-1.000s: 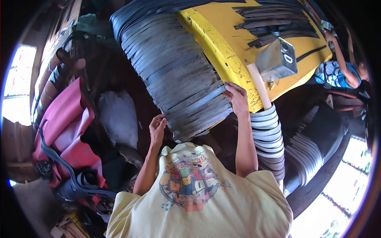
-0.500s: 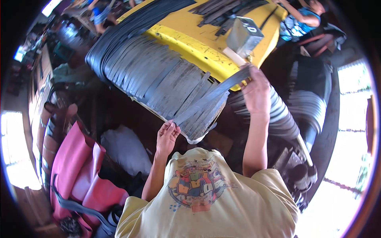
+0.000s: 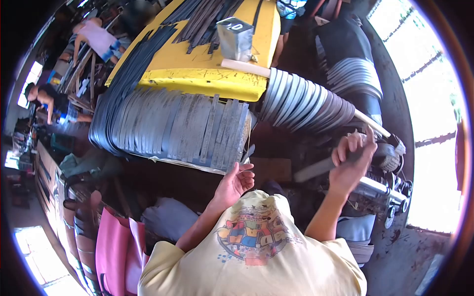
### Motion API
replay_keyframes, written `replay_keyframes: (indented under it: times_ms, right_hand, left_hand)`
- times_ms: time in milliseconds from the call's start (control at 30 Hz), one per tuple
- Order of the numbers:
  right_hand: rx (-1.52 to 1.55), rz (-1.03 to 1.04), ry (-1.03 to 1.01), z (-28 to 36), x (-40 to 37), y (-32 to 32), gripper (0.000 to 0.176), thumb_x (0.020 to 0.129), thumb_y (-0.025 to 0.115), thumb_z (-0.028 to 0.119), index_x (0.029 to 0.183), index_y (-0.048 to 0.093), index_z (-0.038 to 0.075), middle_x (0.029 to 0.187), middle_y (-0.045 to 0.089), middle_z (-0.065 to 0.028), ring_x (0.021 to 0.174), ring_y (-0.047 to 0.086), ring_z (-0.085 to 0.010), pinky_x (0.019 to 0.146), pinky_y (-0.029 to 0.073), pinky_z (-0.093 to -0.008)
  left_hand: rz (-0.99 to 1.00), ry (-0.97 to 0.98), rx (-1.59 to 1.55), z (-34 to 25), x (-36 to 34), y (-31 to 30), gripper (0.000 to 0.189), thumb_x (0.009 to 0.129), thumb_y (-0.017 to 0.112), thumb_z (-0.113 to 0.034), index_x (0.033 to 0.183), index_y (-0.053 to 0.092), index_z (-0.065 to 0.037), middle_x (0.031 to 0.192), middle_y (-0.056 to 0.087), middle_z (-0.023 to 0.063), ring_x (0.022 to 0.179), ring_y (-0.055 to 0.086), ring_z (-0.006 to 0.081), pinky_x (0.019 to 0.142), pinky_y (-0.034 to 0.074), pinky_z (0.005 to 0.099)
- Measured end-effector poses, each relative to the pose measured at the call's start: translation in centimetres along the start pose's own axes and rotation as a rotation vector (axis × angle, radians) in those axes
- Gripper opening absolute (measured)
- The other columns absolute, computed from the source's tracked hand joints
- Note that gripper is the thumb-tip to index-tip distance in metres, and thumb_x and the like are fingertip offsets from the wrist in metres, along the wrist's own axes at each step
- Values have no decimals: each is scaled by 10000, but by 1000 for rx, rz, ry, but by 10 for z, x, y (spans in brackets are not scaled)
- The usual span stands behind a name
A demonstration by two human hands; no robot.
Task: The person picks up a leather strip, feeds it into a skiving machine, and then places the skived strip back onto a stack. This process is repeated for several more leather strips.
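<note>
My right hand point(image 3: 353, 160) is closed around a flat grey strip point(image 3: 316, 170), blurred by motion, which sticks out to the left over the dark floor area. Near the front right corner of a bench draped with many grey strips point(image 3: 173, 128) is my left hand point(image 3: 237, 182). Its fingers are loosely spread with nothing visible in them. To the upper right, rows of light and dark strips point(image 3: 301, 101) hang over a pale pole point(image 3: 370, 122).
Behind the draped strips stands a yellow surface point(image 3: 173, 76) bearing a metal block point(image 3: 235, 39) and dark strips point(image 3: 197, 22). Machinery with rollers point(image 3: 382, 192) is by my right hand. Pink sheet material point(image 3: 116, 246) hangs at lower left. Other people point(image 3: 101, 39) are in the background.
My view has turned to the right. My left hand has let go of the strip, and my right hand has carried it away from the draped bench, rightward toward the machinery.
</note>
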State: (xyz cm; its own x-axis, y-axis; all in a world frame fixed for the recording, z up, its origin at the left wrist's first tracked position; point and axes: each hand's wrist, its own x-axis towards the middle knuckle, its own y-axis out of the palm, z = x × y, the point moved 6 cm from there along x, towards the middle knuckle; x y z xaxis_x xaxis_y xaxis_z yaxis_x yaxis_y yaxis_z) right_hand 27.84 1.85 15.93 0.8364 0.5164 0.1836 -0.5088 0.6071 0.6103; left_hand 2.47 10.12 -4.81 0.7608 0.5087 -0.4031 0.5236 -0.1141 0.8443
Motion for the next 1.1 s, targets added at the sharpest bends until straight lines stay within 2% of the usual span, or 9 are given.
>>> replay_keyframes:
  times_ms: [167, 433, 467, 533, 567, 733, 800, 900, 1100]
  right_hand:
    - [-566, -70, -68, 39, -38, -87, 525, 791, 523, 220, 1269, 483, 7, 878, 409, 3, 622, 388, -90, 508, 346, -215]
    - [-1168, -36, -161, 82, -93, -192, 148, 1020, 499, 112, 1068, 576, -4, 909, 510, -66, 672, 487, -114, 602, 430, -263]
    - [-1130, -198, 136, 83, -99, -217, 146, 1010, 541, 135, 1023, 579, -6, 855, 550, -98, 675, 535, -175, 622, 455, -307]
    - [-1329, -126, -24, 88, -101, -226, 160, 1005, 546, 133, 1026, 577, -23, 847, 599, -186, 702, 581, -308, 653, 463, -402]
    - [-1104, -195, 187, 79, -108, -245, 155, 1006, 537, 122, 1020, 574, -27, 810, 586, -183, 708, 582, -308, 657, 466, -397]
    - [-917, -119, 60, 82, -104, -274, 204, 1014, 542, 141, 1147, 522, -12, 778, 584, -150, 620, 572, -328, 581, 466, -384]
    - [-1216, -97, -140, 84, -103, -272, 249, 998, 554, 154, 1184, 511, -7, 801, 550, -162, 669, 574, -367, 608, 472, -406]
    - [-1270, -32, 148, 73, -109, -271, 394, 972, 542, 165, 1315, 458, -9, 1021, 473, -219, 848, 538, -384, 752, 462, -451]
    - [-1294, -122, 6, 57, -115, -267, 525, 983, 531, 134, 1454, 368, -33, 1041, 470, -234, 848, 527, -368, 767, 459, -445]
  left_hand:
    - [-13, 1, 317, 19, 37, 24, 405, 1022, 542, -391, 1172, 644, -29, 956, 691, 51, 853, 646, 130, 826, 539, 311]
    - [79, 248, 743, 54, 111, 134, 294, 1019, 579, -319, 1110, 690, -63, 945, 696, 25, 808, 640, 74, 773, 515, 231]
    - [106, 323, 818, 60, 121, 149, 281, 1018, 584, -300, 1097, 694, -53, 945, 701, 45, 799, 646, 86, 760, 518, 237]
    - [111, 379, 916, 72, 130, 184, 287, 1029, 564, -291, 1107, 692, -46, 959, 700, 49, 819, 646, 88, 770, 515, 242]
    - [150, 405, 939, 79, 130, 201, 289, 1033, 558, -290, 1116, 691, -48, 963, 697, 42, 833, 641, 85, 788, 514, 242]
    - [294, 438, 1052, 119, 134, 252, 284, 1034, 562, -263, 1129, 687, -27, 949, 690, 36, 847, 631, 84, 809, 509, 245]
    - [365, 452, 1134, 134, 138, 268, 267, 1025, 581, -238, 1128, 686, -15, 938, 683, 38, 843, 618, 81, 806, 508, 247]
    - [422, 441, 1233, 144, 148, 279, 248, 1016, 598, -210, 1129, 684, -7, 934, 678, 36, 838, 608, 76, 798, 509, 244]
    - [481, 436, 1272, 146, 159, 278, 232, 1002, 614, -200, 1122, 689, -15, 924, 677, 28, 822, 605, 75, 779, 506, 233]
